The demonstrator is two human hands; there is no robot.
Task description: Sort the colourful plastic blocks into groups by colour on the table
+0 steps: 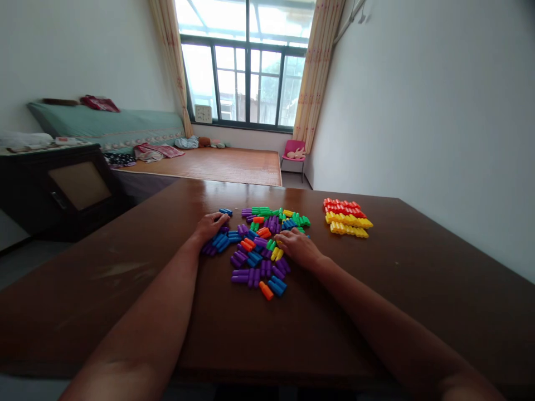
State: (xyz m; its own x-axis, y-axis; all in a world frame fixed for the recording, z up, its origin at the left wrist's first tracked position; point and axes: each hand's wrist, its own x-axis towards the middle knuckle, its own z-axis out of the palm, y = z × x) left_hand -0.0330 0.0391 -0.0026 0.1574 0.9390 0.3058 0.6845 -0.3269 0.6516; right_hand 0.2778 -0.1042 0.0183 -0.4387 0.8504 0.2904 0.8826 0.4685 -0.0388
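A loose pile of plastic pieces in purple, blue, green, orange and yellow covers the middle of the brown table. At its left edge, my left hand (211,225) rests by blue pieces (220,241), its fingers bent and partly hidden. My right hand (297,245) lies over the pile's right side, fingers curved down near yellow pieces (277,254); what its fingertips touch is hidden. Closest to me are an orange piece (266,290) and a blue pair (277,285). Right of the pile, red rows (344,208) lie behind yellow rows (349,225).
The brown table (401,312) spans the foreground. Beyond it stand a low bed (234,164) with cloths and a pink chair (295,153) under the window. A dark cabinet (79,184) stands at the left, and a white wall rises on the right.
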